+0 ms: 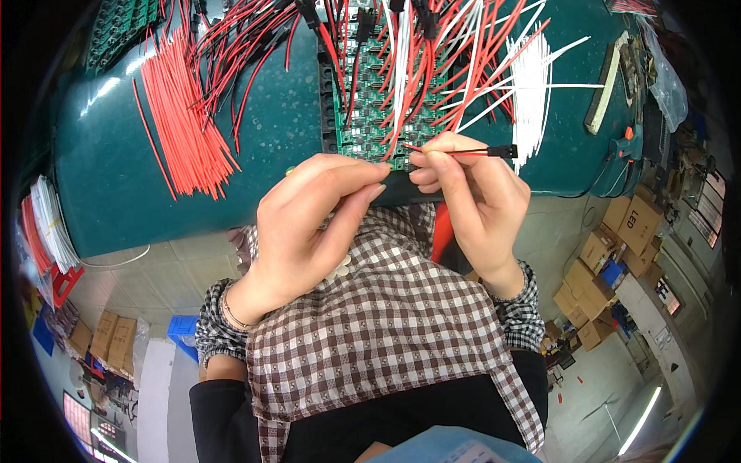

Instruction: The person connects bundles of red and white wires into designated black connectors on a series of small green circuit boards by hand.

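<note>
A panel of green circuit boards (351,145) lies at the near edge of the table, with red, white and black wires standing over it. My right hand (485,202) pinches a thin red-and-black wire lead (468,153). Its black plug points right, and the bare ends reach left over the nearest boards. Close beside it, my left hand (297,208) has thumb and forefinger drawn together at the panel's near edge. Whether anything small sits between those fingertips cannot be made out.
Cut red wires (185,127) lie left on the green table mat (270,162); cut white wires (531,96) lie right. More plugged leads (251,38) are piled at the back. Cutters with orange-and-blue handles (625,145) rest near the right edge. Cardboard boxes (637,224) stand beyond.
</note>
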`<act>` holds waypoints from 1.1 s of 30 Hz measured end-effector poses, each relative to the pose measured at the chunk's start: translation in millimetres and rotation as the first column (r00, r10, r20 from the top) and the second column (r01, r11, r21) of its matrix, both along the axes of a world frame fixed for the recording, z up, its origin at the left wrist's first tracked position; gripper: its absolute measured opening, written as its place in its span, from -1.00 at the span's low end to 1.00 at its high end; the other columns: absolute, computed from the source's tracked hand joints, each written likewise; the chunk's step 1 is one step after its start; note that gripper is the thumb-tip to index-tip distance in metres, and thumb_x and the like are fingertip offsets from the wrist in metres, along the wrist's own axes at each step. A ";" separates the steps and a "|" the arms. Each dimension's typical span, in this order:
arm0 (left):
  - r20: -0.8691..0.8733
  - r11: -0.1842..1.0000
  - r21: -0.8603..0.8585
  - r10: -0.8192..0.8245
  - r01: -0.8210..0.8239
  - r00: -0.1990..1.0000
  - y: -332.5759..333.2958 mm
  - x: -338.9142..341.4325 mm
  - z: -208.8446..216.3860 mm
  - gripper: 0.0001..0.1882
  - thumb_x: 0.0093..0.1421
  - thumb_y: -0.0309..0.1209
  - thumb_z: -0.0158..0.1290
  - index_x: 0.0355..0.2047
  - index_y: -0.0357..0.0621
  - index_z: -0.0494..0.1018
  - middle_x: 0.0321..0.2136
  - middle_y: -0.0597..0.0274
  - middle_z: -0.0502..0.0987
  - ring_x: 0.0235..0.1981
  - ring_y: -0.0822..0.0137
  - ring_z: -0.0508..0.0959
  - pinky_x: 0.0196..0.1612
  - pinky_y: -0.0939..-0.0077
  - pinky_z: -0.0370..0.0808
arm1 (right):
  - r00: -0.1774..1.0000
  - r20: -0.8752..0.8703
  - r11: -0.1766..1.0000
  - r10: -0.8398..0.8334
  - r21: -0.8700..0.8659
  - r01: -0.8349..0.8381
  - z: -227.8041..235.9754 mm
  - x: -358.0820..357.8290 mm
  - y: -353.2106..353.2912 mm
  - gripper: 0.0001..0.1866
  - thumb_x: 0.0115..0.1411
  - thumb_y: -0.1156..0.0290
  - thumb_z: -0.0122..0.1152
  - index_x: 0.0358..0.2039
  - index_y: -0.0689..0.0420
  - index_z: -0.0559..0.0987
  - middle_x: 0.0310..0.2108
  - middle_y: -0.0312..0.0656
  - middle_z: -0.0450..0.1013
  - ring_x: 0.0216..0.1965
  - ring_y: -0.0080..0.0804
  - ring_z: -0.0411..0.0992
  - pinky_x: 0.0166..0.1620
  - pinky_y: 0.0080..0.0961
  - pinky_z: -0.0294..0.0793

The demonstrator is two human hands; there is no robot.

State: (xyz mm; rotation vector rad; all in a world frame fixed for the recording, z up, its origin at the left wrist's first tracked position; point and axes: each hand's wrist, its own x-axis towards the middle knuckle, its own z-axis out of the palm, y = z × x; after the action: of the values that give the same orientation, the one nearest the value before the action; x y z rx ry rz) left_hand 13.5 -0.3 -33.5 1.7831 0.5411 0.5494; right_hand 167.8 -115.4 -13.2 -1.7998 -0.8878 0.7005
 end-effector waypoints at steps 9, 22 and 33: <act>0.000 1.000 -0.010 0.009 -0.009 1.000 3.7 -4.8 5.3 -0.77 0.04 -0.67 0.19 -0.25 -0.25 0.55 -0.34 0.11 0.60 -0.34 0.22 0.60 -0.29 0.46 0.50 | 0.938 0.326 0.993 0.113 -0.072 -0.095 6.7 4.0 23.1 -0.88 0.10 0.52 0.34 -0.36 0.23 0.58 -0.47 -0.17 0.55 -0.55 -0.46 0.53 -0.50 -0.56 0.49; -0.318 0.769 0.625 0.411 -0.137 0.854 130.8 15.2 7.9 -0.85 0.15 -0.40 0.12 -0.32 -0.20 0.51 -0.42 0.08 0.52 -0.39 0.10 0.55 -0.30 0.28 0.45 | 0.905 0.354 0.971 -0.235 0.135 0.199 35.9 31.8 0.3 -0.92 0.12 0.57 0.33 -0.38 0.26 0.59 -0.54 -0.28 0.51 -0.59 -0.72 0.36 -0.55 -0.76 0.26; -0.304 0.861 0.404 0.444 -0.307 0.843 146.2 7.7 -1.2 -0.86 0.15 -0.43 0.16 -0.34 -0.26 0.55 -0.56 0.19 0.54 -0.58 0.46 0.44 -0.42 0.58 0.40 | 0.782 0.620 0.974 0.060 -0.207 0.089 -7.3 98.5 27.3 -0.90 0.13 0.38 0.31 -0.39 0.13 0.63 -0.37 -0.20 0.56 -0.52 -0.48 0.48 -0.42 -0.58 0.46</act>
State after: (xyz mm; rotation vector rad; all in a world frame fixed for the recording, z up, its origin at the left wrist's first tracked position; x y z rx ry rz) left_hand 21.2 145.8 -34.7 2.1479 1.1592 0.5884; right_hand 266.3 -88.2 -20.5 -2.2997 -1.2611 0.1723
